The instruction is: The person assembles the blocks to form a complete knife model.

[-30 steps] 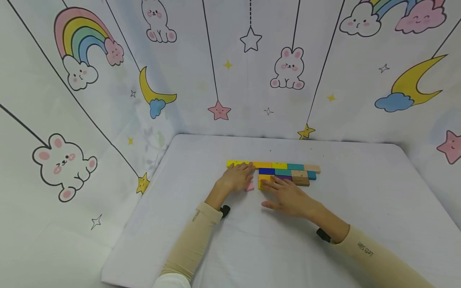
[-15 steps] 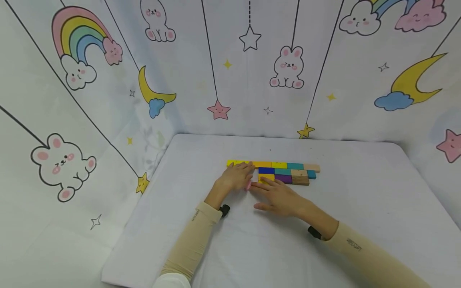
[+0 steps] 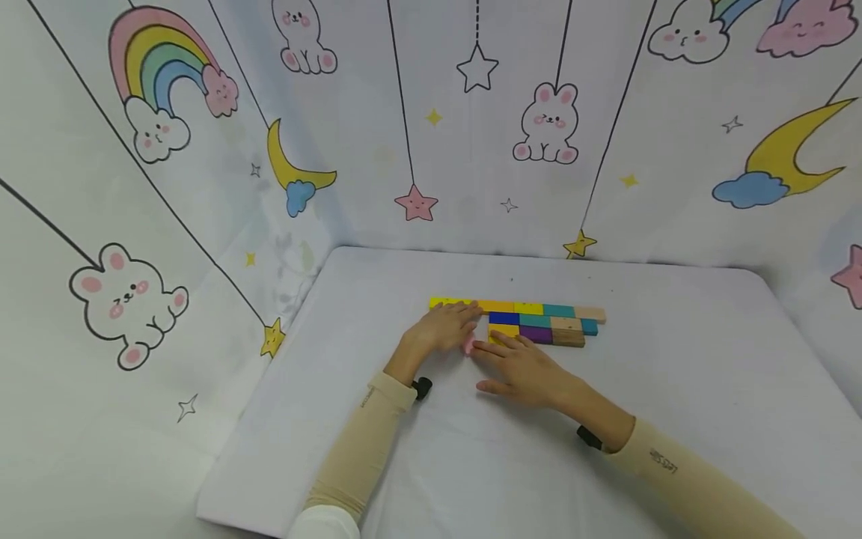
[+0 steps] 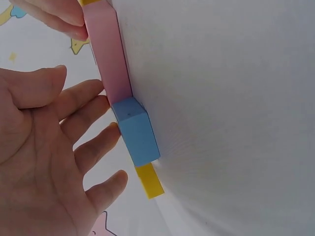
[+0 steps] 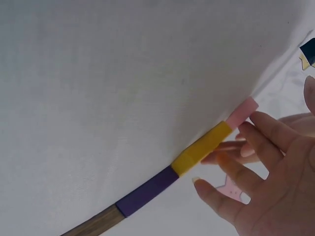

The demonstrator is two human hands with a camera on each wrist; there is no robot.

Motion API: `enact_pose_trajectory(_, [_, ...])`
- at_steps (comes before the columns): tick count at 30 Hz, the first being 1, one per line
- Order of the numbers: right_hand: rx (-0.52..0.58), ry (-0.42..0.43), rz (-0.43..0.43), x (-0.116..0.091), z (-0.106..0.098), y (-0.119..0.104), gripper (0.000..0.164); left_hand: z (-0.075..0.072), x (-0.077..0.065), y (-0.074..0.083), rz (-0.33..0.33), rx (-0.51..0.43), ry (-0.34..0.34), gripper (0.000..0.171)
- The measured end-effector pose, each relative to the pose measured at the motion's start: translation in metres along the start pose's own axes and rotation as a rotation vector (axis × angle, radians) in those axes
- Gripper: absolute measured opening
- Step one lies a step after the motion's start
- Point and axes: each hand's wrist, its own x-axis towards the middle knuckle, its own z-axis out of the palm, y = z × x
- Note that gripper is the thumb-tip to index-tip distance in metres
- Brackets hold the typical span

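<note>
Colored blocks lie in joined rows on the white table. In the head view my left hand (image 3: pixel 443 327) reaches over the left part of the rows. Its spread fingers touch a pink block (image 4: pixel 108 54) and a light blue block (image 4: pixel 138 130) in the left wrist view. My right hand (image 3: pixel 524 370) lies opposite, fingers extended. In the right wrist view its fingertips touch the pink block (image 5: pixel 242 113), beside the yellow block (image 5: pixel 202 149) and purple block (image 5: pixel 147 191). Neither hand curls around a block. The left hand hides part of the rows in the head view.
Further right in the rows sit a dark blue block (image 3: pixel 503 319), a wood-grain block (image 3: pixel 567 338) and a pale block (image 3: pixel 590 314). Behind the white table (image 3: pixel 687 359) stands a cloth backdrop (image 3: pixel 364 150) printed with rabbits and stars.
My right hand has moved left from the yellow and purple blocks to the pink block, which has turned and shifted slightly. The left hand stays nearly in place.
</note>
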Motion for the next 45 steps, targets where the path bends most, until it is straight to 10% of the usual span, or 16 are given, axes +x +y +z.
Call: enact_pose_trajectory(45, [-0.034, -0.006, -0.015, -0.058, -0.001, -0.004, 0.059, -0.008, 0.003, -0.004, 0.035, -0.054, -0.058, 0.055])
